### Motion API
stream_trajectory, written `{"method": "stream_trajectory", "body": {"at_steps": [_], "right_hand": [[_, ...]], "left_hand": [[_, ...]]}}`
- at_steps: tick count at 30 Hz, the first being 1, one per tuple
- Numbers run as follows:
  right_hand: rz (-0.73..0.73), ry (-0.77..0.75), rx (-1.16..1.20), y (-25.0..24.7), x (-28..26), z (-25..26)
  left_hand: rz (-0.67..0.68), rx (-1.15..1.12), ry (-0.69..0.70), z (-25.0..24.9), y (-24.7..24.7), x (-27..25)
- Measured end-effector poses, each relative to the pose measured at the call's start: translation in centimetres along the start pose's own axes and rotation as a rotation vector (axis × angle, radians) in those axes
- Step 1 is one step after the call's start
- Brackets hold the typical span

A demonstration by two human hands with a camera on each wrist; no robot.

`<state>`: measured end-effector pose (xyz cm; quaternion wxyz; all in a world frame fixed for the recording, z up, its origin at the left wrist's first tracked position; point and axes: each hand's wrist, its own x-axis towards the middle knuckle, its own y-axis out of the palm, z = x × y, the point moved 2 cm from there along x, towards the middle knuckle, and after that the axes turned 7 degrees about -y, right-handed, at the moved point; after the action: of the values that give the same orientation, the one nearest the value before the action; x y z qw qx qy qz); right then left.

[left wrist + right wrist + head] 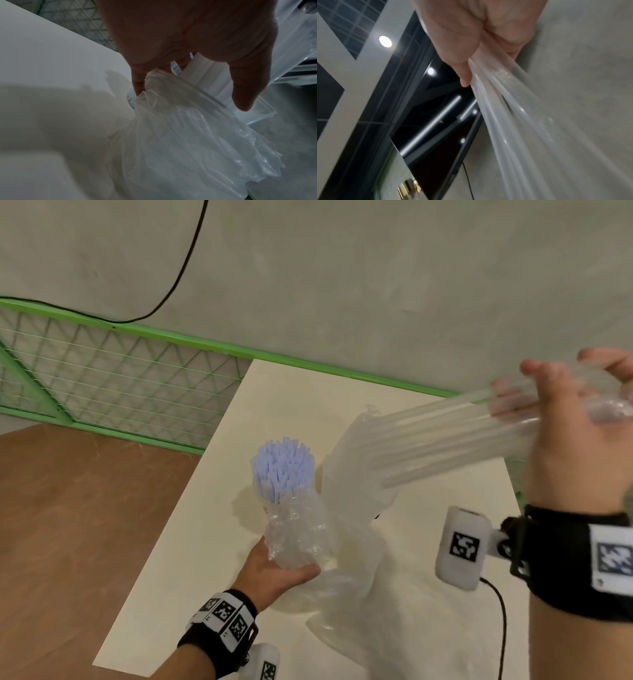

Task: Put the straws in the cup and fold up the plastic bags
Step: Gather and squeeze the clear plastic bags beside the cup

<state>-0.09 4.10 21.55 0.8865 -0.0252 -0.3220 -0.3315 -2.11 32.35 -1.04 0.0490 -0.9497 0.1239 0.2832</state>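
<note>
Head view: left hand (pixel 274 573) grips bagged purple straws (pixel 282 470); right hand (pixel 568 433) clutches translucent straws (pixel 445 446) half inside bag (pixel 349 474).

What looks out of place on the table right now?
Nothing spilled or damaged. The purple straws stand upright but still sit in their crumpled plastic bag, gripped by the left hand. The right hand holds the clear straws raised, tilted and motion-blurred.
</note>
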Motion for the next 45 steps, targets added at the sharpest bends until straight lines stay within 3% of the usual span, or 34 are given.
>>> {"method": "stream_trajectory", "body": {"at_steps": [3, 7, 9, 12, 16, 22, 24, 26, 29, 32, 37, 40, 45], "right_hand": [[0.099, 0.028, -0.032, 2.1, 0.2, -3.1], [0.376, 0.142, -0.246, 3.7, -0.3, -9.9], [0.516, 0.075, -0.434, 4.0, -0.7, -12.3], [0.748, -0.141, -0.727, 4.3, -1.7, -15.0], [1.008, -0.327, -0.932, 4.9, -3.0, -16.7], [1.347, -0.286, -1.249, 4.1, -5.2, -17.3], [1.348, -0.288, -1.241, 4.1, -5.4, -16.6], [1.247, -0.345, -1.153, 4.5, -5.5, -14.7], [1.121, -0.421, -0.774, 5.2, -7.2, -10.8], [1.244, -0.296, -0.525, 5.2, -10.2, -8.4], [1.501, -0.077, -0.51, 4.2, -13.4, -9.3], [1.486, -0.025, -0.497, 4.3, -13.8, -9.6], [1.342, -0.048, -0.444, 4.6, -14.4, -10.1]], "left_hand": [[-0.007, 0.012, 0.005, -0.1, 0.0, -0.1], [-0.015, 0.021, 0.007, 0.1, -0.1, 0.1], [-0.019, 0.019, 0.01, 0.2, -0.2, 0.2], [-0.018, 0.011, 0.013, 0.2, -0.1, 0.2], [-0.02, 0.013, 0.022, 0.2, -0.1, 0.2], [-0.012, 0.022, 0.03, 0.1, -0.1, 0.3], [-0.01, 0.024, 0.029, 0.2, -0.1, 0.2], [-0.006, 0.027, 0.035, 0.3, -0.1, 0.2], [0.005, 0.019, 0.036, 0.5, -0.1, 0.2], [0.031, 0.02, 0.044, 0.8, -0.2, 0.3], [0.073, 0.037, 0.063, 1.2, -0.2, 0.4], [0.085, 0.048, 0.075, 1.2, 0.0, 0.4], [0.084, 0.047, 0.108, 0.9, 0.1, 0.4]]}}
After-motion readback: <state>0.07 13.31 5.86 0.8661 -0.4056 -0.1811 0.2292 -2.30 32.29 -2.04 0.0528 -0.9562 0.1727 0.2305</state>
